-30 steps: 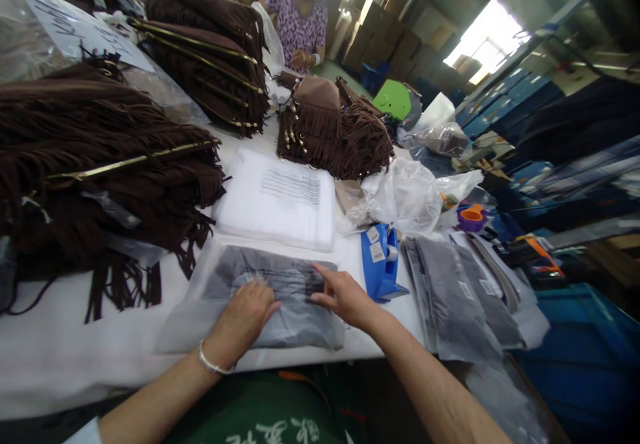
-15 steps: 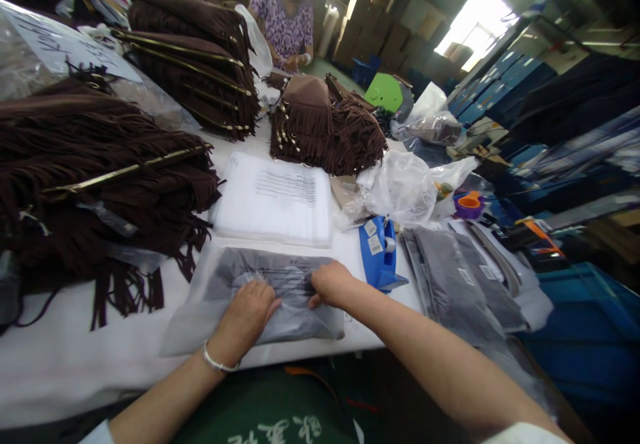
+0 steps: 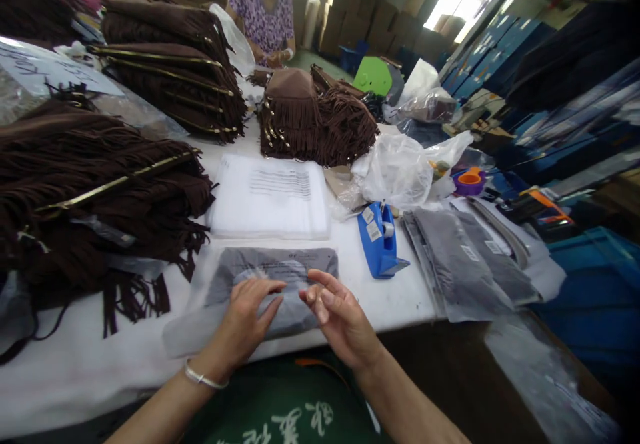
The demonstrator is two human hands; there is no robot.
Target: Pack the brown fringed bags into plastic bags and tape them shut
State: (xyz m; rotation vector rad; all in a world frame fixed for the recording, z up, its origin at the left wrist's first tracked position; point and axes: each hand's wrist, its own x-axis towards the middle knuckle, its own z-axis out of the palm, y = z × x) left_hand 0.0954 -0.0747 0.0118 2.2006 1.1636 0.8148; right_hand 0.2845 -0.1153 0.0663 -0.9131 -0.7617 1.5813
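Nearest, a dark green cloth with white lettering (image 3: 283, 401) lies below the edge of the white-covered counter (image 3: 365, 304). The left hand (image 3: 246, 314), a silver bracelet (image 3: 200, 376) at its wrist, is over the near side of a flat grey package in frosted plastic (image 3: 280, 262); its grip is apart, thumb clear of the fingers. The right hand (image 3: 346, 321) is turned partly palm-up above the package's right end, fingers curled and tips close to the thumb — whether that grip pinches anything cannot be told. The package lies flat at the counter's near edge.

To the right are a blue tape dispenser (image 3: 375, 247) and, beyond it, grey bagged packages (image 3: 460, 264). Just far of the package is a stack of white printed plastic bags (image 3: 270, 197); left, dark brown fringed goods with gold zips (image 3: 100, 171). Farther, a brown fringed bundle (image 3: 320, 121); farthest, a person in a purple patterned top (image 3: 263, 14).
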